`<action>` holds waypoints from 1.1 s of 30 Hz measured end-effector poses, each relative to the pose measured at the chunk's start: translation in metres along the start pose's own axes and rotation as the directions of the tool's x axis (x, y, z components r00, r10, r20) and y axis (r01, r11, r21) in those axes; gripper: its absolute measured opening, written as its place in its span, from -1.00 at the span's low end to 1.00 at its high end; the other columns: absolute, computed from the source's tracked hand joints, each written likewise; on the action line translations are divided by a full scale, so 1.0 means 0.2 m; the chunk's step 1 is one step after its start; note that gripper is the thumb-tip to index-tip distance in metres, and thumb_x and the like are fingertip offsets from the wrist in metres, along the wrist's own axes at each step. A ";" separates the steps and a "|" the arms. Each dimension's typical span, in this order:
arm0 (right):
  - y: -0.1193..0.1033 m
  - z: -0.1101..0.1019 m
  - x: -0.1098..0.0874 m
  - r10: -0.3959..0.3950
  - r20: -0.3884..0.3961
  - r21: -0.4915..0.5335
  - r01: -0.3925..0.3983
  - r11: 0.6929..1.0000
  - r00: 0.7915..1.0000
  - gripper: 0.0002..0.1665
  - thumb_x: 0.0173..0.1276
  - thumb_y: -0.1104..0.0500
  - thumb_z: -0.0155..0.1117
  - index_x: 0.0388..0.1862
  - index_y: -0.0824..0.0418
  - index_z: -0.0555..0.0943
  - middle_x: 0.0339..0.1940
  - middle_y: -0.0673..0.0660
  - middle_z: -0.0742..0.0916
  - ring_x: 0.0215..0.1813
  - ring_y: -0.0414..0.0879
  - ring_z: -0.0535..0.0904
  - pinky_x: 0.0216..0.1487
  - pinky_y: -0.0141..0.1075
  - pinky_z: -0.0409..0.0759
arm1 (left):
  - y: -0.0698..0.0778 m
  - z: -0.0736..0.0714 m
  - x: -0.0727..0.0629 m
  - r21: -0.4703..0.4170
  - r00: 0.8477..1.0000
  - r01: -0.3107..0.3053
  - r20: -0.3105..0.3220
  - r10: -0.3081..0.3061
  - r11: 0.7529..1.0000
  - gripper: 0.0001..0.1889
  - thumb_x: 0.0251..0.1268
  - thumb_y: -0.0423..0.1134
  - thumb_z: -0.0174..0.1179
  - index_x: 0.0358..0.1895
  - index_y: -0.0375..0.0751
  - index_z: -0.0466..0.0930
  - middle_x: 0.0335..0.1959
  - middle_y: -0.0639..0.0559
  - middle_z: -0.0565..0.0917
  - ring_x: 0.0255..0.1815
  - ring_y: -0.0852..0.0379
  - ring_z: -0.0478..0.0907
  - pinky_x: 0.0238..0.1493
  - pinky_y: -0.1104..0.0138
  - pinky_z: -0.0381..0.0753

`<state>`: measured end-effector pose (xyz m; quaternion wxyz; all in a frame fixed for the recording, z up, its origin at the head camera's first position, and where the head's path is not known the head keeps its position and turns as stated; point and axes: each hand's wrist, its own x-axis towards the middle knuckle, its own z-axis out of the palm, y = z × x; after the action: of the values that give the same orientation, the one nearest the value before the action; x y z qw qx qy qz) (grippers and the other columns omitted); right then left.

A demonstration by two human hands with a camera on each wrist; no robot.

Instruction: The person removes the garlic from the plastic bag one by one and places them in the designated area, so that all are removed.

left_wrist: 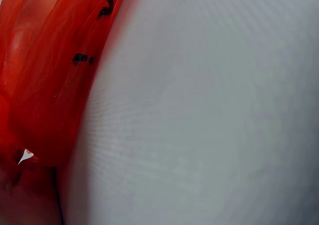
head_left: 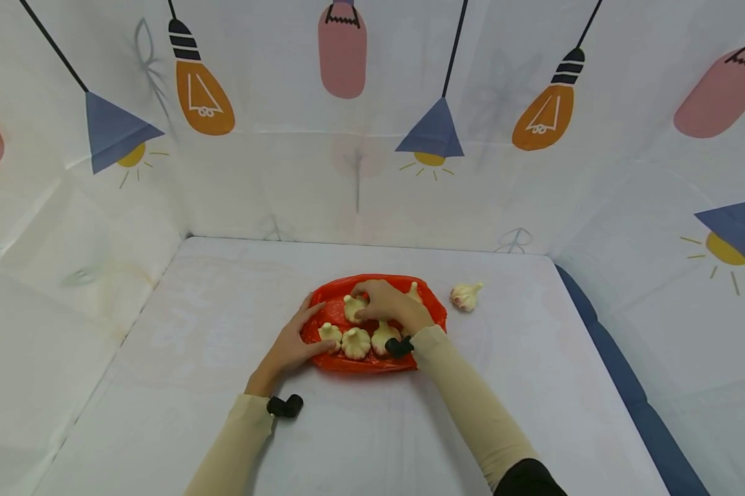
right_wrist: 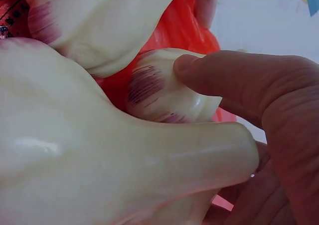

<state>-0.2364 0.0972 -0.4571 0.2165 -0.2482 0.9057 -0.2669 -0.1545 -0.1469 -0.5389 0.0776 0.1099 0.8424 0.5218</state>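
Note:
In the head view a red plastic bag [head_left: 338, 368] lies spread with its rim turned up, several garlic bulbs [head_left: 355, 343] inside it. My left hand [head_left: 290, 348] holds the bag's left side, thumb over the rim near the leftmost bulb. With thumb and fingers my right hand [head_left: 389, 303] pinches a garlic bulb [head_left: 352, 308] in the bag's back middle. The right wrist view shows the thumb [right_wrist: 199, 71] on that purple-streaked bulb, with other bulbs close in front. Only the bag's side [left_wrist: 55, 75] shows clearly in the left wrist view.
One garlic bulb [head_left: 466, 296] lies outside the bag, to its right on the white table [head_left: 223, 303]. A printed white sheet [head_left: 273, 172] stands around the back and sides. Something dark blue [head_left: 614, 372] runs along the table's right edge.

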 end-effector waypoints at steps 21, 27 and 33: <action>0.00 -0.02 -0.11 0.035 -0.191 0.168 -0.002 0.986 0.981 -0.47 0.31 0.03 0.46 0.26 0.03 0.64 0.18 0.01 0.70 0.05 -0.07 0.60 0.21 -0.05 0.60 | 0.01 0.00 0.00 0.003 1.000 0.009 0.003 -0.009 1.000 -0.03 0.14 0.14 0.49 0.61 0.05 0.23 0.74 0.08 -0.14 0.74 -0.15 -0.17 0.60 -0.26 0.03; 0.01 -0.06 -0.16 0.026 -0.249 0.209 0.028 0.978 0.968 -0.39 0.30 -0.01 0.48 0.31 0.05 0.60 0.31 0.04 0.65 0.24 0.05 0.57 0.28 -0.01 0.61 | 0.01 0.00 0.00 -0.005 1.000 0.006 0.005 -0.006 1.000 -0.02 0.14 0.13 0.49 0.61 0.02 0.23 0.74 0.06 -0.14 0.73 -0.16 -0.17 0.59 -0.26 0.03; 0.02 -0.11 -0.21 0.006 -0.342 0.242 0.082 0.967 0.940 -0.38 0.31 -0.02 0.49 0.32 0.07 0.59 0.31 0.08 0.66 0.30 0.08 0.59 0.30 0.01 0.60 | 0.02 0.00 -0.01 -0.002 1.000 0.012 0.004 -0.012 1.000 -0.02 0.13 0.13 0.49 0.61 0.01 0.23 0.74 0.06 -0.14 0.74 -0.15 -0.17 0.60 -0.25 0.03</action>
<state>-0.2161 0.1327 -0.4312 0.0816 -0.1864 0.8831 -0.4228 -0.1528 -0.1448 -0.5358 0.0828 0.1057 0.8423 0.5220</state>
